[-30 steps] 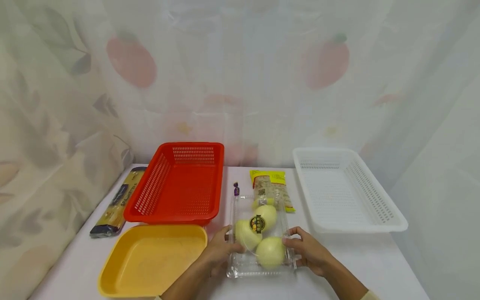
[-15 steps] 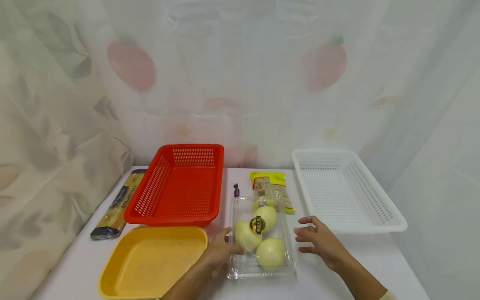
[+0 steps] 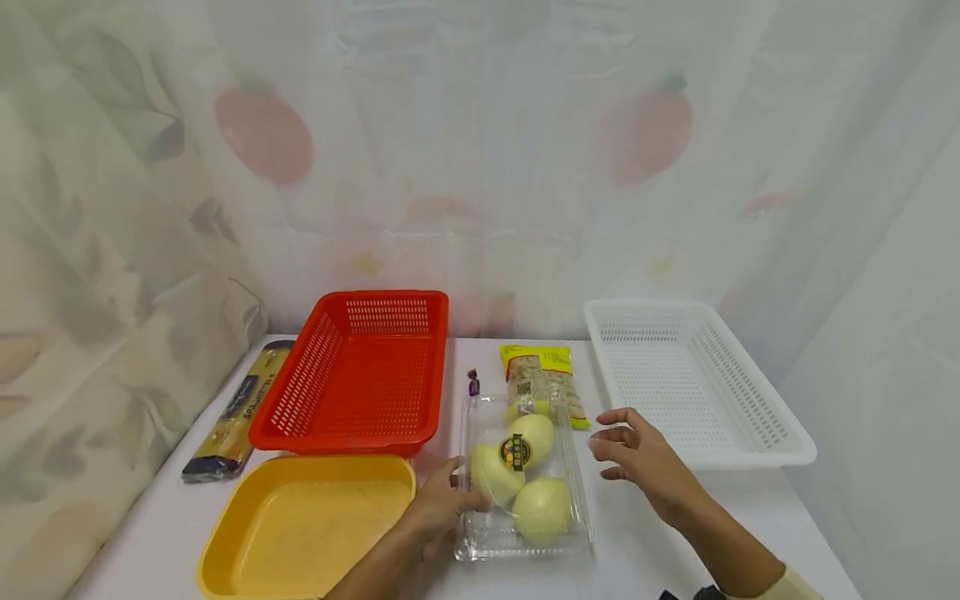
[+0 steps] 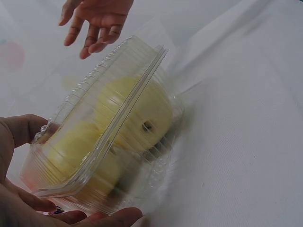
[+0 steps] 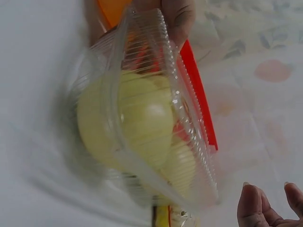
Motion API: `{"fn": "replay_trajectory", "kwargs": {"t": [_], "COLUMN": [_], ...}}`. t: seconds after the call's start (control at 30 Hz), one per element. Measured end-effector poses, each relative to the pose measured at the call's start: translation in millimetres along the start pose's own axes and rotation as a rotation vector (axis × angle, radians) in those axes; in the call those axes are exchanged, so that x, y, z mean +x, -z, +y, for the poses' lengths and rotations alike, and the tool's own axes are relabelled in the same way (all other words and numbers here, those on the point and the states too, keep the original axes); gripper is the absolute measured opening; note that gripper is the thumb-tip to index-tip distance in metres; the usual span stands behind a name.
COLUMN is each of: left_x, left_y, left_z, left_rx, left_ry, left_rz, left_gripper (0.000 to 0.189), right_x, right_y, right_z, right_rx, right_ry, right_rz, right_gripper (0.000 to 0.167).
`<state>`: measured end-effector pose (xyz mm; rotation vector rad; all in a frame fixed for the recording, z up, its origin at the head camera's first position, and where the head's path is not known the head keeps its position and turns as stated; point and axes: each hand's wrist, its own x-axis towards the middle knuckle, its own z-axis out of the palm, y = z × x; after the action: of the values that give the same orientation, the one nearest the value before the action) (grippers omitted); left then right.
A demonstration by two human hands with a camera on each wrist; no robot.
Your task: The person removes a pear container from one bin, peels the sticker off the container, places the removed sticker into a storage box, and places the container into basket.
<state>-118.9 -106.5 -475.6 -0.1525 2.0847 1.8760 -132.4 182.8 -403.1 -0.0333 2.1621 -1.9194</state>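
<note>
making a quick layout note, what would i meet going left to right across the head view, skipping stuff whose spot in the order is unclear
spaghetti pack → red basket → left hand → clear plastic box → white basket

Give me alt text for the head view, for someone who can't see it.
A left hand holds a clear box of pale fruits; the right hand hangs apart beside it. To the left are a red basket, yellow tub and pasta packet, to the right a white basket.
</note>
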Motion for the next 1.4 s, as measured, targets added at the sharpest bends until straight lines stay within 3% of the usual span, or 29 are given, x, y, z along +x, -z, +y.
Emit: {"fn": "replay_trajectory", "kwargs": {"t": [0.2,0.57,0.83,1.03,1.17,1.4], "left_x": [0.4,0.6,1.6,1.3,0.9,0.6], "left_y": [-1.3,-0.8,-0.8,-0.9,-1.0,-0.5], "left_z": [-0.2,1.3,1.0,1.5,1.5,-0.5], "left_rx": [-0.041,-0.012,-0.005,0.0,-0.004,-0.023], "left_ry": [-0.02,-0.032,-0.048,-0.01,0.009,-0.012], "left_rz": [-0.018,-0.019,-0.023,-0.015,-0.011,-0.017], "left_gripper": [0.08,0.072,0.07,0.073,0.076,0.073], "right_x": [2.9,13.3,25.4,32.2,38.1,55.1], "right_y": [-9,-25,-36,-44,-48,-50], "right_z": [-14,-28,-30,-32,-31,-18], "right_rx": [-0.019,-0.021,0.01,0.017,-0.004,-0.087], "right_ry": [0.035,0.07,0.109,0.156,0.17,0.212], "right_rz": [-0.006,0.0,-0.028,-0.068,-0.091,-0.173], "right_gripper": [0.048,0.043,0.04,0.04,0.039,0.036]}}
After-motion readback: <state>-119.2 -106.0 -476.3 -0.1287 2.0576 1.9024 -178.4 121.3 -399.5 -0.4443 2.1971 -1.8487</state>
